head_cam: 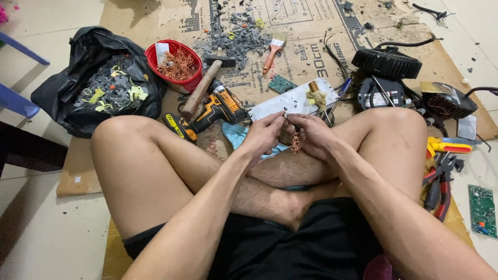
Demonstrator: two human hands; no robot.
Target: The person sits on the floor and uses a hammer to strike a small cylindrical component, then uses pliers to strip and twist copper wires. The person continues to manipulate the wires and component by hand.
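Cardboard (290,23) flat on tiled floor (31,218), under crossed bare legs (171,161) and black shorts (290,243). Black bag (78,52) at upper left, open, full of grey and yellow scrap. Black round housing (386,63) at upper right with cables beside, second dark unit (446,103) just right of it. Red basket (176,65) right of bag, holding tangled copper wire. Yellow-black drill (210,111) lying by left knee, hammer (202,85) across it, wooden handle toward camera. Grey debris pile (238,36) at top centre, paintbrush (272,52) beside. Pale metal plate (290,101) just beyond hands, small green board (281,83) above it. Blue cloth (238,136) under hands, partly hidden. Pliers (441,186) and red-yellow cutter (448,146) by right knee, green circuit board (482,210) at far right on floor.

Left hand (262,137) and right hand (311,136) close together over shins, centre of view. Left fingertips pinched shut on top of copper coil (295,141); right fingers curled around same coil from other side, thumb and forefinger closed on thin wire end near top. Coil hanging between both hands, above ankles, clear of cloth. Exact finger contact on wire end too small to tell.
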